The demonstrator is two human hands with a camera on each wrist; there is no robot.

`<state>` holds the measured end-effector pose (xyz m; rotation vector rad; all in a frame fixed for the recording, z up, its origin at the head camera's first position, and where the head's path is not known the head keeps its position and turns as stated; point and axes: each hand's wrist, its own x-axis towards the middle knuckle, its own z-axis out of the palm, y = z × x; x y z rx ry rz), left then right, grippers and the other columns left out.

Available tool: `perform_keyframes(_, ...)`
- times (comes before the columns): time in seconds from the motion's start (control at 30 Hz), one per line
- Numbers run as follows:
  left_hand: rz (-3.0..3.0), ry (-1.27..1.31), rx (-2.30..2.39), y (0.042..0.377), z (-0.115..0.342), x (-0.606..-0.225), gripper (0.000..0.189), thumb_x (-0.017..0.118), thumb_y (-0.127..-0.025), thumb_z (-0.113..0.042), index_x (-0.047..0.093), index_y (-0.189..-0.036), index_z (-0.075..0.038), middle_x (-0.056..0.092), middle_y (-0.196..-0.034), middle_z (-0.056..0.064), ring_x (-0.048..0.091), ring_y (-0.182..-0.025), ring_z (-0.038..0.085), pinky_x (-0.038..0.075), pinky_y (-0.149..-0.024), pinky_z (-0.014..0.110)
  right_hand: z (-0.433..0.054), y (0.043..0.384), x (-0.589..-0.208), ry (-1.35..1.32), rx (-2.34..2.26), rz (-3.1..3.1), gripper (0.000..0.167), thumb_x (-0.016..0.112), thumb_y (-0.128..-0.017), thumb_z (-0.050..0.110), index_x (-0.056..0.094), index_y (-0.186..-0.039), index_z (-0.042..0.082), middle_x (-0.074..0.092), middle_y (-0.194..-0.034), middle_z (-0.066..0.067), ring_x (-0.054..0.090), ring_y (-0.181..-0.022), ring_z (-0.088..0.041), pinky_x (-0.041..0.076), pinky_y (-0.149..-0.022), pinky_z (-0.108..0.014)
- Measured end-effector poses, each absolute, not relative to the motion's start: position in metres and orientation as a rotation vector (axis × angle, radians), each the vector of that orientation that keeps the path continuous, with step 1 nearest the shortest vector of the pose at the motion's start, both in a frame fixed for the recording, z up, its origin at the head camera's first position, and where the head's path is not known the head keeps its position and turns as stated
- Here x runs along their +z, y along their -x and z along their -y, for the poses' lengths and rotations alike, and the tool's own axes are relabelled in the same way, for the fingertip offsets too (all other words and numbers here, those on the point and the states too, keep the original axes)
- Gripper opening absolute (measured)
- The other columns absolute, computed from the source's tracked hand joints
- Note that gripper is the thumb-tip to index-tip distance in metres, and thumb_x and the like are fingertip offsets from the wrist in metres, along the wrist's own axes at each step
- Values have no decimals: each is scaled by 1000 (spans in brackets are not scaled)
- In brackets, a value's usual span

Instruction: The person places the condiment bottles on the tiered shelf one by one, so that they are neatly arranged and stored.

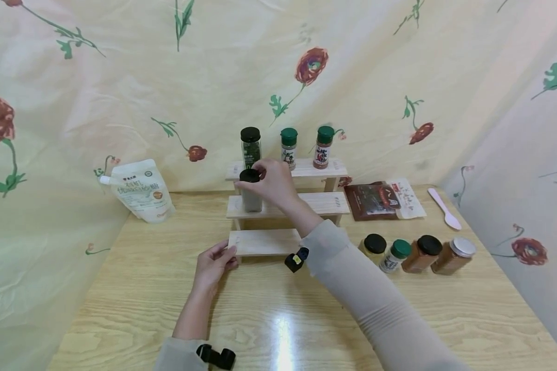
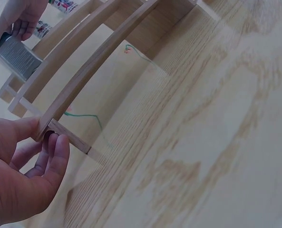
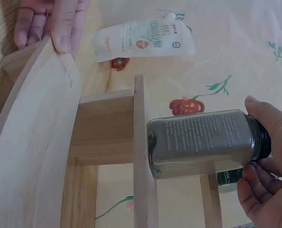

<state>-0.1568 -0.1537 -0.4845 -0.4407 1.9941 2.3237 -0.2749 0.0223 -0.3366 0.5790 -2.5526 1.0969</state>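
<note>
My right hand point(image 1: 276, 184) holds a clear square spice jar point(image 3: 202, 140) of greyish contents by its black lid, fingers and thumb around the lid. The jar stands upright at the left end of the middle step of a three-tier wooden rack point(image 1: 313, 204); its base appears to touch the board. With thumb and fingers, my left hand point(image 1: 215, 264) grips the left end of the lowest step point(image 2: 76, 88). On the top step are a tall black-lidded jar point(image 1: 251, 147) of green flakes and two green-capped shakers point(image 1: 288, 147), point(image 1: 323, 147).
Right of the rack stand a yellowish black-lidded jar point(image 1: 374, 246), a green-capped shaker point(image 1: 394, 256) and two reddish-brown jars point(image 1: 418, 257), point(image 1: 451, 257). Behind them lie a brown packet point(image 1: 371, 201), a white packet point(image 1: 406, 198) and a white spoon point(image 1: 444, 208). A white spouted pouch point(image 1: 143, 190) leans at left.
</note>
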Motion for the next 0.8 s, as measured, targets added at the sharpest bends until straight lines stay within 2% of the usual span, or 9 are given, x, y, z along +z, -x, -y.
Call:
perform_keyframes(0.2,-1991,441,2333,159,153,-484,43,67,-98,-4,56,-138,8,64,-92,7,68,-79,16,63,-76,26,-22,273,-334,-566,1085,2581,57,89,-77,46,73,-110,2,71,-102,-8,62,-89,-20,53,-81,-33)
perform_keyframes(0.4,-1982,451,2332,159,153,-483,43,67,-98,-4,56,-138,8,64,-93,7,68,-79,16,63,-77,25,-26,270,-333,-573,1113,2592,64,87,-76,53,72,-113,4,71,-105,-7,63,-95,-19,51,-90,-36)
perform_keyframes(0.63,-1984,451,2333,158,153,-482,45,68,-98,-4,55,-139,8,65,-93,7,68,-79,15,63,-76,25,-45,266,-335,-665,1183,2544,53,87,-78,48,71,-108,7,67,-101,-4,60,-92,-18,54,-81,-32)
perform_keyframes(0.8,-1980,449,2326,158,154,-483,45,68,-98,-5,55,-139,7,64,-94,7,68,-80,15,63,-77,26,-65,262,-345,-690,1250,2518,50,86,-82,41,69,-112,4,65,-102,-6,61,-95,-23,56,-82,-33)
